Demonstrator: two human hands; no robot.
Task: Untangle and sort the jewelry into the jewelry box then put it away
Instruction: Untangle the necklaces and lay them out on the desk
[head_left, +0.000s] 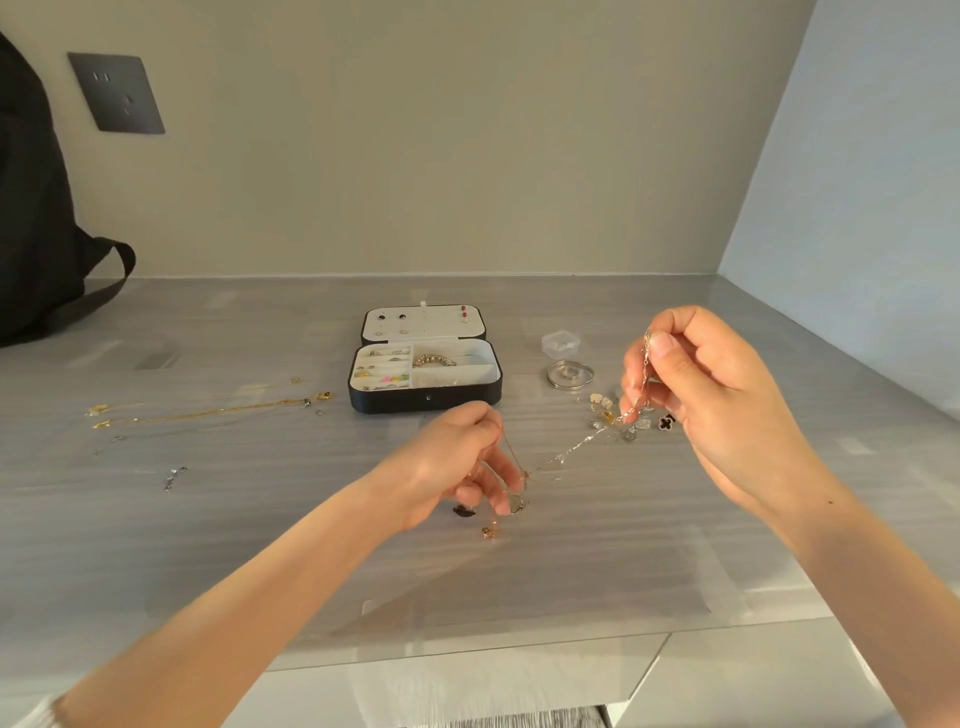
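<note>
Head | tangled chains (571, 449) | strung between left fingers (501, 467) and right fingers (665, 353)

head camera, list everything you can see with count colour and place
jewelry box: one, black with white lining, open, table centre
beaded bracelet: one, gold-brown, in the box's back right compartment
gold necklaces: two, gold, laid out left of the box
silver chain: one, silver, stretched between both hands
thin gold chain: one, gold, at the left hand, tangled with the silver one
small charms: a cluster, mixed colours, right of the box
plastic container: one, clear, right of the box
backpack: one, black, far left
wall socket: one, dark grey, wall upper left
table: one, grey
left hand: pinches the thin gold chain
right hand: pinches the silver chain
</note>
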